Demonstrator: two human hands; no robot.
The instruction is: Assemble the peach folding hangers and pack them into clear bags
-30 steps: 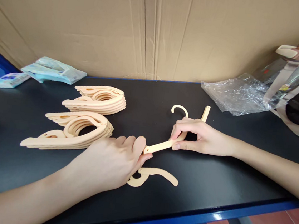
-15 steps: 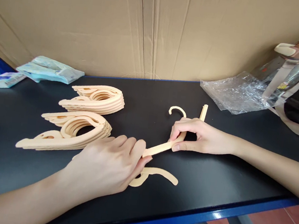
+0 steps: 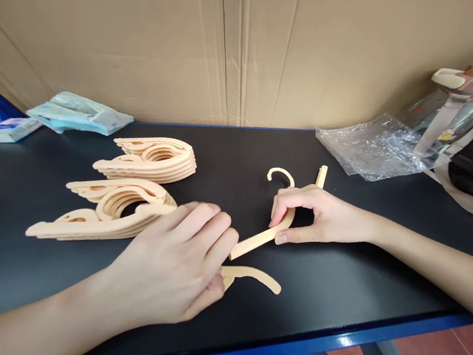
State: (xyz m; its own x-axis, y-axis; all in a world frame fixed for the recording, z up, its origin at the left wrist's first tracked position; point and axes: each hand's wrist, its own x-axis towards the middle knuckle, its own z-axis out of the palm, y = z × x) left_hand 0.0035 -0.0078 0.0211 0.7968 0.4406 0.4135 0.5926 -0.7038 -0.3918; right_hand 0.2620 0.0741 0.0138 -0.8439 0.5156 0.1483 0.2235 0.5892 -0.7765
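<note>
My right hand (image 3: 313, 212) pinches a beige plastic folding hanger (image 3: 257, 243) near its middle. Its hook (image 3: 282, 173) curls up beyond the fingers, and one arm slants down to the left. Close to that arm's end, my left hand (image 3: 187, 257) is closed, knuckles up. From its left side pokes the tip of a beige hanger arm (image 3: 152, 209), most of it covered by the hand. Under the left fingers a curved beige hanger piece (image 3: 257, 274) lies on the black table (image 3: 336, 274).
Two stacks of folded beige hangers, a nearer one (image 3: 103, 225) and a farther one (image 3: 153, 162), lie at the left. Tissue packs (image 3: 81, 114) are at the back left. Clear plastic wrap (image 3: 363, 146) and a bottle (image 3: 462, 106) stand back right. Cardboard (image 3: 150, 36) rises behind.
My left hand has come off the end of the hanger's slanting arm and tilted, and a beige tip now shows at its left. The right hand barely moved.
</note>
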